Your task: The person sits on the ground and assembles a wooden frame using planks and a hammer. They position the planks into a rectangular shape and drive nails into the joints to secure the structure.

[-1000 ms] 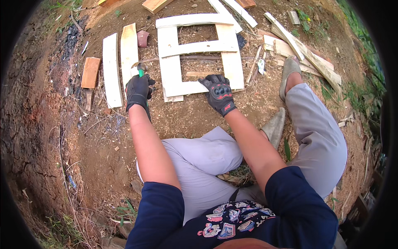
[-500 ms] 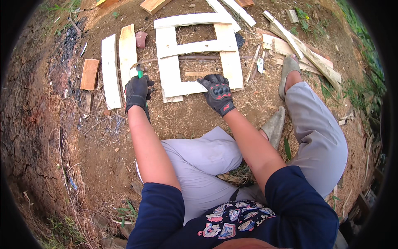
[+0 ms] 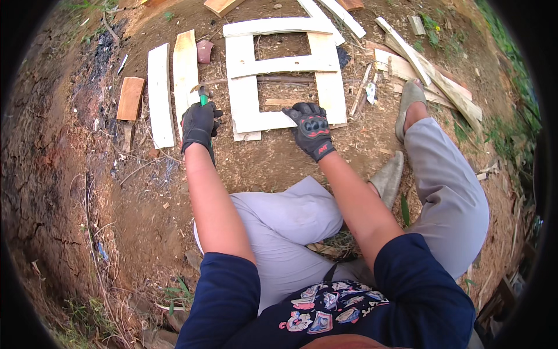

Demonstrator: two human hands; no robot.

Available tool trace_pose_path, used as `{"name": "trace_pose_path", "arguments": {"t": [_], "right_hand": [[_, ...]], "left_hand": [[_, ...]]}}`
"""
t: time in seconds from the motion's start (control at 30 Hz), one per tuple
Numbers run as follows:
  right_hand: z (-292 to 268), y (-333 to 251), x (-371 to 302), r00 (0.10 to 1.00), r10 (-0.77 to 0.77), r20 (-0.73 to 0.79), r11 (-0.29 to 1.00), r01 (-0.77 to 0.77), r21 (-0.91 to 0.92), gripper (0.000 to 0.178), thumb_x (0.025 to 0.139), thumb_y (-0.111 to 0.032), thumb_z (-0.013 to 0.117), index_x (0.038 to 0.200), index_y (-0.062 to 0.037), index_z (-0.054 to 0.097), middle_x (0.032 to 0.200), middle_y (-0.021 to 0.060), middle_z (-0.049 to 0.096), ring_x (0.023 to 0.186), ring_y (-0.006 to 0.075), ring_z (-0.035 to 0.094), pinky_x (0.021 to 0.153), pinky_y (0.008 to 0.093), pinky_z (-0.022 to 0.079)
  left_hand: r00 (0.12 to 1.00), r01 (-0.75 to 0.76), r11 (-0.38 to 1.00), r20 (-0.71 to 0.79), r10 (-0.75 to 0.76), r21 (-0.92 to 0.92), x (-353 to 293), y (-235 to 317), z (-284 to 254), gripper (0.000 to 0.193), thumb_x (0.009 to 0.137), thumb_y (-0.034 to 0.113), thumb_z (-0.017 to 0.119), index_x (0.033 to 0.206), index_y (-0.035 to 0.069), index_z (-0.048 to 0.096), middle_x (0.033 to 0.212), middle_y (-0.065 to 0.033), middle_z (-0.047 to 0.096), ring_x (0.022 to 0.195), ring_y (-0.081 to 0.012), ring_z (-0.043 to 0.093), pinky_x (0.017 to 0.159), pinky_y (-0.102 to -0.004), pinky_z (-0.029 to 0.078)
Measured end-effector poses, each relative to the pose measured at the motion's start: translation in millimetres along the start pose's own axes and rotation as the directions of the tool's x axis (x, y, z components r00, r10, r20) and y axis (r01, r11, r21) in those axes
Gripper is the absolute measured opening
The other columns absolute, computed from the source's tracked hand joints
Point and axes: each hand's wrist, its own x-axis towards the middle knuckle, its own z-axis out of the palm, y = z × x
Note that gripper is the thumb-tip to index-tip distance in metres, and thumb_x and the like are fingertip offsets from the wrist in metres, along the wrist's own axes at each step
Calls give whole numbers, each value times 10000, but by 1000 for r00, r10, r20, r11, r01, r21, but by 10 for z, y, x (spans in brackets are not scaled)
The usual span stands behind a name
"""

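Observation:
My left hand (image 3: 199,124), in a black glove, is closed round the green handle of a hammer (image 3: 203,98), whose metal head shows just beyond my fingers. In front of me on the ground lies a frame of pale wooden boards (image 3: 237,96), with crosspieces at the top, middle and bottom. My right hand (image 3: 313,129), gloved in black with red marks, grips the frame's near board close to its right corner. Its fingertips are curled and partly hidden. A short board end (image 3: 249,136) sticks out under the frame's near left corner.
Two pale boards (image 3: 161,96) lie left of the frame, beside a short brown block (image 3: 131,99). More planks (image 3: 430,75) are piled at the far right, near my shoe (image 3: 410,104). A reddish shard (image 3: 204,51) sits between boards and frame.
The whole view has shifted slightly, so things sit a little further right. Both hands keep their places, the left on the hammer and the right at the frame.

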Motion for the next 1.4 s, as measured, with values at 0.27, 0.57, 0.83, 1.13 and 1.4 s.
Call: {"name": "trace_pose_path", "arguments": {"t": [0.27, 0.57, 0.83, 1.13, 1.4], "right_hand": [[21, 33, 40, 1000, -25, -3, 1000, 25, 4, 442, 854, -15, 651, 1227, -220, 770, 1214, 58, 710, 1180, 305, 643, 1041, 481, 467], [27, 48, 24, 1000, -10, 1, 1000, 10, 1, 461, 845, -24, 657, 1246, -221, 768, 1219, 63, 708, 1181, 309, 642, 1050, 484, 464], [31, 22, 16, 1000, 1, 0, 1000, -1, 14, 462, 844, -20, 661, 1245, -220, 769, 1220, 61, 707, 1183, 313, 638, 1062, 489, 457], [-5, 7, 4, 1000, 21, 6, 1000, -21, 19, 468, 850, -17, 658, 1254, -225, 769, 1227, 48, 707, 1204, 302, 633, 1069, 480, 454], [4, -22, 1, 999, 42, 16, 999, -42, 10, 476, 845, -47, 681, 1276, -231, 766, 1250, 54, 707, 1221, 308, 623, 1061, 492, 464]], "left_hand": [[1000, -6, 1000, 1, 6, -12, -30, -3, 7, 288, 1049, 226, 588, 1223, 26, 699, 988, -105, 801, 573, -106, 520, 529, -316, 467], [1000, 6, 1000, 6, -6, 15, -45, 34, 17, 282, 1058, 220, 577, 1231, 31, 696, 979, -92, 802, 579, -107, 522, 532, -315, 468], [1000, 7, 1000, 16, -7, 12, 31, -21, 4, 290, 1059, 219, 577, 1260, 37, 680, 965, -90, 800, 578, -108, 531, 523, -316, 469], [1000, 17, 1000, 9, -17, -4, -30, 31, 13, 289, 1043, 221, 596, 1245, 37, 689, 982, -96, 806, 592, -107, 545, 526, -319, 486], [999, 34, 999, -23, -33, 31, -11, 25, 1, 276, 1060, 244, 579, 1158, 38, 734, 927, -67, 802, 596, -124, 636, 522, -328, 515]]}}
